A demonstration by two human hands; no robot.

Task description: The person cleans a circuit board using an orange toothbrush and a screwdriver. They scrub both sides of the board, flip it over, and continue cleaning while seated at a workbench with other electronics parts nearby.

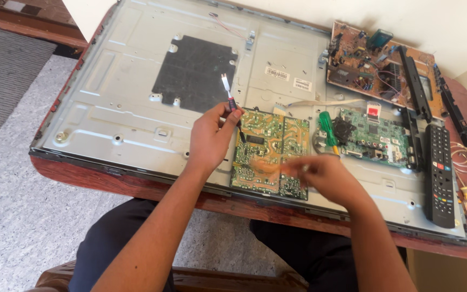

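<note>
Pinching a probe tool, left hand works green circuit board; blurred right hand beside it, grip indeterminate; board remains unremoved.

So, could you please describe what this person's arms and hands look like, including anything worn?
Both forearms are bare, with no sleeves in view. The left hand and right hand wear no gloves, and no watch or ring shows. The right hand is motion-blurred, so fine detail there is unclear.

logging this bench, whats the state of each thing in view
left hand: gripping a thin tool, tip on green board
right hand: blurred, over that board
screwdriver: lying flat
remote: lying face up
metal panel: flat on table
brown board: lying loose
</note>
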